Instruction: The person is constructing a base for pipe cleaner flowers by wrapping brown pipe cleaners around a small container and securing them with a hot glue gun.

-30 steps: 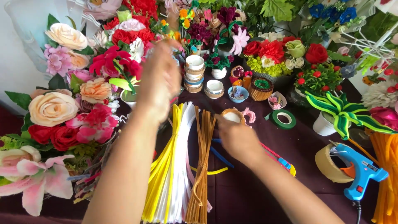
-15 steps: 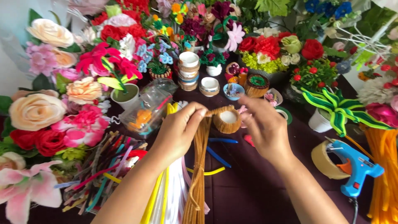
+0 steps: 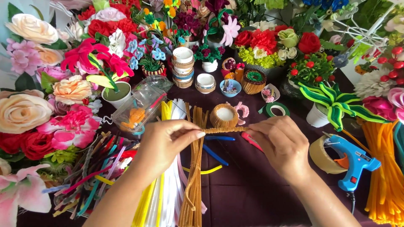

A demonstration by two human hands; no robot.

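Note:
A short brown pipe cleaner [image 3: 225, 130] is stretched level between my two hands above the dark table. My left hand [image 3: 166, 145] pinches its left end between thumb and fingers. My right hand [image 3: 281, 145] grips its right end. Just behind the pipe cleaner stands a small brown-wrapped pot [image 3: 224, 115] with a white inside. Under my hands lies a bundle of long brown pipe cleaners [image 3: 194, 168], with white and yellow ones [image 3: 162, 197] beside it.
A blue glue gun [image 3: 353, 162] and a roll of brown tape [image 3: 323, 155] lie at the right, next to orange pipe cleaners [image 3: 385, 172]. Craft flowers in pots [image 3: 71, 84] crowd the left and back. A clear plastic box [image 3: 139, 110] and green tape roll [image 3: 275, 110] sit nearby.
My left hand has come down from the flowers at the back. Both hands now hold one brown pipe cleaner stretched out; the small pot, held earlier, stands on the table.

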